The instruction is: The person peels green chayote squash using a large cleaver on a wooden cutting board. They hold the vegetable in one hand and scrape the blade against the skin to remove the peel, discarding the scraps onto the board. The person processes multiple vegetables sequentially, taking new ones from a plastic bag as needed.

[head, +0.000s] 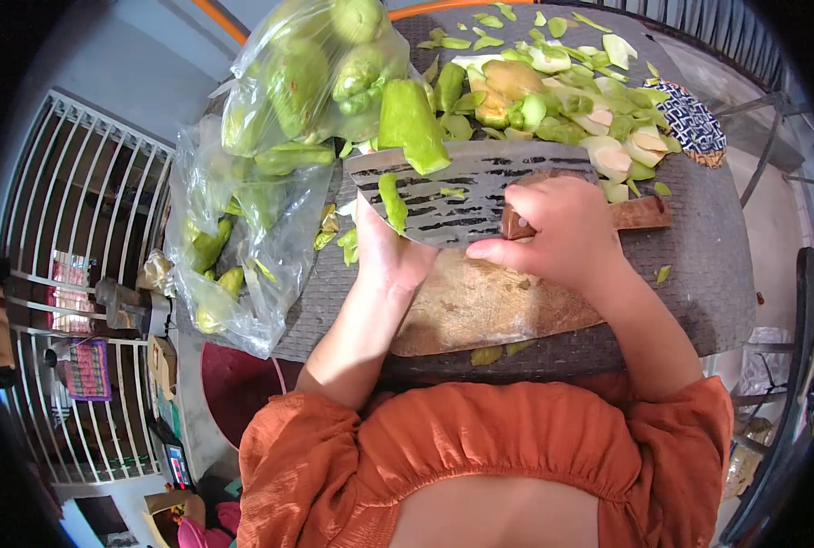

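My right hand is closed round the wooden handle of a cleaver, its broad dark-streaked blade reaching left over a wooden cutting board. Strips of green peel cling to the blade. Only the palm side and wrist of my left hand show at the blade's left end; its fingers are hidden behind the blade. A partly peeled green chayote stands at the blade's far edge; what holds it cannot be seen. Beyond the blade lie peeled pieces and a heap of green peelings.
A clear plastic bag of chayotes stands at the far left, with a second open plastic bag nearer. A patterned round cloth pad lies at the right edge of the grey-covered table. A maroon tub is below the table's left edge.
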Demonstrator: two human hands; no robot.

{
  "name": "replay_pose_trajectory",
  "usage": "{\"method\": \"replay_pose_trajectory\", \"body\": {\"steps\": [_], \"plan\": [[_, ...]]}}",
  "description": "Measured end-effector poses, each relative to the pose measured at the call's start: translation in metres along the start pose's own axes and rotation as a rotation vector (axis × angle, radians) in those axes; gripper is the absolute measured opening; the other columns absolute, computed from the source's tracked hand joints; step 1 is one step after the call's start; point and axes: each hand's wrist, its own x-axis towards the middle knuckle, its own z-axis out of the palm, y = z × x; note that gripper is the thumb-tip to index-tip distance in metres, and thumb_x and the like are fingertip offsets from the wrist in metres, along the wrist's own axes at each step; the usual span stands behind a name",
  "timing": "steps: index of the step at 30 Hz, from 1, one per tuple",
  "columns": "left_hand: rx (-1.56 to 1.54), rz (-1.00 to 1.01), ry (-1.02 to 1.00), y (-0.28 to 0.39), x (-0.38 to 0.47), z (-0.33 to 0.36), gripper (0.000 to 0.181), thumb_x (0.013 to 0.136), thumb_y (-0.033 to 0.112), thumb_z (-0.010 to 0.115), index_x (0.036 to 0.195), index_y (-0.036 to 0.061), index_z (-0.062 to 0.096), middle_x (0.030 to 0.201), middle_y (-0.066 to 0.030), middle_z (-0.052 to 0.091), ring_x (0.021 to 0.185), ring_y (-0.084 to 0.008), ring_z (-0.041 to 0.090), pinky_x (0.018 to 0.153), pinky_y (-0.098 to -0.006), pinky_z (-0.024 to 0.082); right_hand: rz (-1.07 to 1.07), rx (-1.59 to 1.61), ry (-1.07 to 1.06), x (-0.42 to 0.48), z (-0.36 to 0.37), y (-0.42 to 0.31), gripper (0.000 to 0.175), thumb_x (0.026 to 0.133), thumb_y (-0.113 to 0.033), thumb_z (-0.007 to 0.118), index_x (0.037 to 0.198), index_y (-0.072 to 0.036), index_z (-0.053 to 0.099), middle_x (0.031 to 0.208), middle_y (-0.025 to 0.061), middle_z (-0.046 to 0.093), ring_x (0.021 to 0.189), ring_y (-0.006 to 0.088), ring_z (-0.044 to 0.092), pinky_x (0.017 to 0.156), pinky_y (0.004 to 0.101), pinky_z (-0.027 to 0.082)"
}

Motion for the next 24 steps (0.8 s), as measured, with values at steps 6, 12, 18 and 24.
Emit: {"method": "replay_pose_trajectory", "body": {"steps": [6,12,18,24], "plan": [[-0.2,-0.185,-0.311,-0.007,0.008,-0.032,0.053,0.093,0.054,0.044,0.125,0.0127,0.051,0.122,-0.0059,0.055,0.111,-0.0238,0.052,0.095,-0.0428,0.043,-0.042,0.07,-0.068,-0.003,-0.004,-0.015,0.061,0.067,-0.064,0.068,0.056,-0.006,0.053,0.054,0.0109,0.055,0.052,0.0309,0.058,0.053,0.0401,0.046],[0.106,-0.046,0.049,-0.009,-0.005,0.005,0.053,0.096,0.052,0.036,0.13,0.0132,0.047,0.127,-0.0056,0.054,0.118,-0.0245,0.051,0.097,-0.0446,0.042,0.144,0.079,-0.074,0.005,-0.004,0.006,0.058,0.069,-0.062,0.067,0.058,-0.006,0.058,0.055,0.0118,0.057,0.054,0.0298,0.059,0.053,0.039,0.046],[0.159,-0.059,-0.004,-0.009,-0.005,0.004,0.053,0.094,0.053,0.04,0.128,0.0128,0.048,0.125,-0.0043,0.055,0.113,-0.0223,0.055,0.088,-0.0434,0.048,0.151,0.027,-0.054,0.008,-0.005,0.01,0.058,0.07,-0.062,0.067,0.059,-0.005,0.059,0.053,0.0115,0.057,0.052,0.0292,0.06,0.051,0.0379,0.046],[0.106,-0.067,0.106,-0.011,-0.005,0.012,0.06,0.092,0.059,0.037,0.12,0.0083,0.051,0.103,-0.013,0.063,0.084,-0.0295,0.063,0.069,-0.0411,0.052,0.234,0.104,-0.037,0.008,-0.003,0.014,0.06,0.072,-0.062,0.065,0.057,-0.005,0.058,0.054,0.0118,0.056,0.052,0.0305,0.056,0.052,0.0395,0.044]]}}
